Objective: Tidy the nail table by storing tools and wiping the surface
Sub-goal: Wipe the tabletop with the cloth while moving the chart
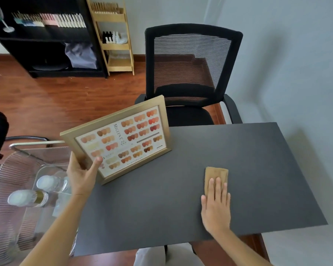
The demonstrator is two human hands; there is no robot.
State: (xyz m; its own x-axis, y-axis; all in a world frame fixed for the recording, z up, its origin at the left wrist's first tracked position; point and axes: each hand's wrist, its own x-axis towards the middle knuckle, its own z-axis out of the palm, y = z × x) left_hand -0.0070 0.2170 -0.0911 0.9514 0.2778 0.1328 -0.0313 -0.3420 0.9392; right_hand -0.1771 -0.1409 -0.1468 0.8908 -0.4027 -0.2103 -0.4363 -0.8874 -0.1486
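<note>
A gold-framed nail colour chart (121, 139) is tilted up at the left edge of the dark grey table (210, 156); its far corner rests on the tabletop. My left hand (83, 173) grips the frame's near-left corner, thumb across the front. A tan folded cloth (216, 176) lies flat on the table at the right. My right hand (216, 204) presses flat on the cloth's near part, fingers spread over it.
A clear trolley (27, 169) with a chrome handle stands left of the table and holds two capped bottles (37, 191). A black mesh chair (188, 73) faces the table's far side. Black and wooden shelves (112, 35) stand against the back wall.
</note>
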